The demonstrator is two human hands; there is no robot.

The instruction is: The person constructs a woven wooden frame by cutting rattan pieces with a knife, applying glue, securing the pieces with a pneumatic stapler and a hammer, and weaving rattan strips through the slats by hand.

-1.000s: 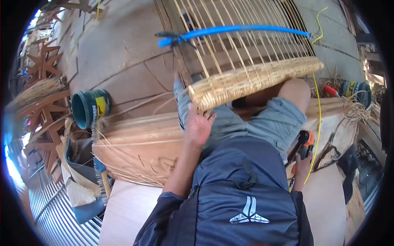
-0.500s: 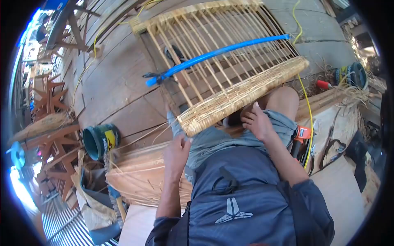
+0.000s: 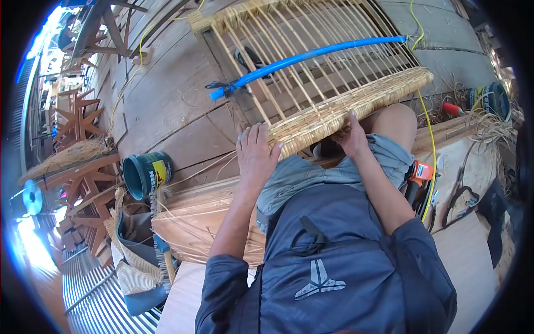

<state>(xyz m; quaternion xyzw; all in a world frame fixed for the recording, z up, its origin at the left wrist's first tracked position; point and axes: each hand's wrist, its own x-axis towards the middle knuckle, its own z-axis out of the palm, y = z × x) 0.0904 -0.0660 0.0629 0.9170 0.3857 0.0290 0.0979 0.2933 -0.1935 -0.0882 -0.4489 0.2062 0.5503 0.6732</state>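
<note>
1. While the head view is looking down, a woven cane frame (image 3: 350, 110) is extending away from the person's shorts (image 3: 306, 178), a blue tube (image 3: 311, 54) crossing it.
2. Left hand (image 3: 258, 153) is touching the near-left corner; whether it is gripping, I cannot tell.
3. Right hand (image 3: 353, 142) is grasping the near edge.
4. Spacing both hands apart is probably steadying the frame best.

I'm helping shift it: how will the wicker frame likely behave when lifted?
The wicker frame is probably light for its size, being mostly gaps between thin rods. These may flex if pushed; the densely woven edge looks stiffer.
</note>
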